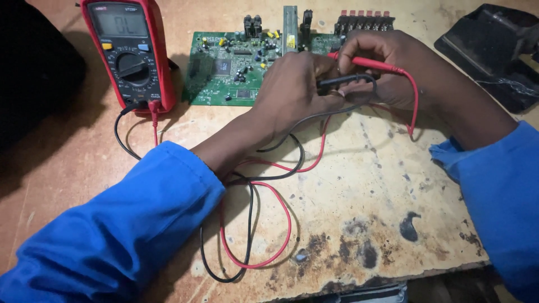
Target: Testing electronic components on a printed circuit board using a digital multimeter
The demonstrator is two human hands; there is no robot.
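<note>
A green circuit board (227, 67) lies at the back of the worn wooden table (365, 185). My left hand (295, 90) grips a black test probe (345, 80) over the board's right part. My right hand (376, 64) holds a red test probe (370, 64) just above it, tip pointing left onto the board. The probe tips are hidden by my fingers. Red and black leads (255, 224) loop across the table to a red multimeter (130, 53) standing at the back left, its display lit.
A black object (491, 47) sits at the back right corner. A dark shape (33, 73) fills the far left. The table's front edge (359, 283) is scorched and chipped, with burn marks near it. Both sleeves are blue.
</note>
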